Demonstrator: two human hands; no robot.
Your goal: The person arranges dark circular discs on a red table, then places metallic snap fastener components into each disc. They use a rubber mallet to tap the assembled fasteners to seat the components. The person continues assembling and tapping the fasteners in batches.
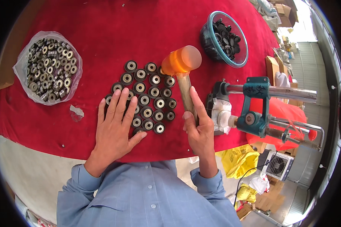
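Observation:
My right hand (201, 130) is closed round the wooden handle of a mallet (182, 61) with an orange, translucent head. The mallet's head hangs over the upper right of a cluster of small black wheels with metal bearings (143, 100) in their centres, and hides part of one. My left hand (115, 128) lies flat on the left side of the cluster, its fingers spread and covering several wheels. Its thumb rests at the cluster's near edge.
A plastic bag of loose metal bearings (51, 70) stands at the left. A clear tub of black plastic rings (225, 39) is at the far right. A green hand press (255, 106) occupies the right edge of the red-covered table (113, 34). A plastic scrap (76, 111) lies near the bag.

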